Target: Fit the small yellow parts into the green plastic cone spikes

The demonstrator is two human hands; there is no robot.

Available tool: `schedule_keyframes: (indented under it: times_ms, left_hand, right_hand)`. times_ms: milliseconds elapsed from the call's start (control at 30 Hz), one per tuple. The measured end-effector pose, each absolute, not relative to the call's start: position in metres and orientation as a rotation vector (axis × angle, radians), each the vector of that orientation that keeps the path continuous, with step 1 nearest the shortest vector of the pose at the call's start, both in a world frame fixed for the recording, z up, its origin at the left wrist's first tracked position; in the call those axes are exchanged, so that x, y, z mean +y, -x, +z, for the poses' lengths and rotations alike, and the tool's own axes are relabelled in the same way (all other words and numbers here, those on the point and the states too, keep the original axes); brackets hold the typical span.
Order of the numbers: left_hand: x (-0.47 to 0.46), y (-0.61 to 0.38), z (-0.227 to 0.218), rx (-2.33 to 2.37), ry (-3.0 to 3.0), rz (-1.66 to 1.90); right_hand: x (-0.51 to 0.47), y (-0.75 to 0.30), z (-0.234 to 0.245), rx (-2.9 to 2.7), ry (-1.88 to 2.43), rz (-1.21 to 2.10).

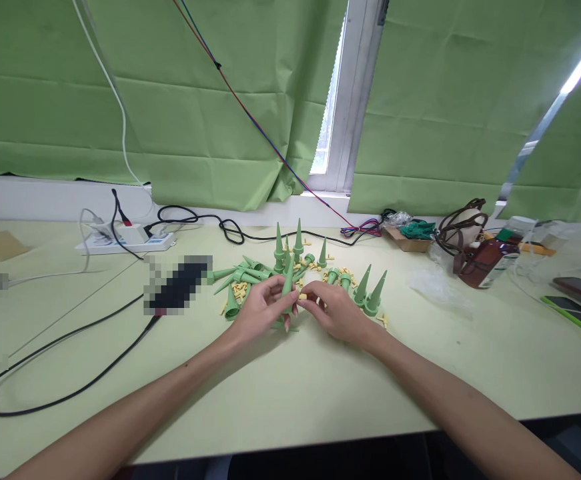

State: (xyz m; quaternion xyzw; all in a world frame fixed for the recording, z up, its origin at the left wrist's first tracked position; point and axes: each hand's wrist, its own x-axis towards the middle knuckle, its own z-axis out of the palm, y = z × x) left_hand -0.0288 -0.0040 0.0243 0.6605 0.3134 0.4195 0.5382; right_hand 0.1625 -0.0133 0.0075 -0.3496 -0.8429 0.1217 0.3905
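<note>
Within hands: green spike, yellow piece.

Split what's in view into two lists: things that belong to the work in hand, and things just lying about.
In the work, it seems:
- green spike in the left hand
- yellow plastic piece at the right hand's fingertips
- other green spikes and loose yellow pieces

Likely just lying about:
- power strip
- reddish-brown bottle
- red and blue wires
</note>
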Motion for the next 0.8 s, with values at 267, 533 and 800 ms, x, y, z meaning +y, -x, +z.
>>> schedule_keyframes:
  times_ms: [267, 533, 800]
  left_hand:
    - [-0.0035, 0.0293, 0.0224, 0.736, -1.559, 0.997]
    - [-0.0044, 0.0279, 0.0238, 0.739, -1.558, 1.004]
    - [-0.0032, 0.0284, 0.0232, 0.739, -1.57, 0.993]
  right_hand:
    - [-0.0127, -0.1621, 0.0075, -2.161, 0.911, 0.296]
    - [-0.0138, -0.1625, 0.0091, -2.133, 0.912, 0.342]
    - [-0.0134, -0.1628, 0.008, -2.136, 0.922, 0.36]
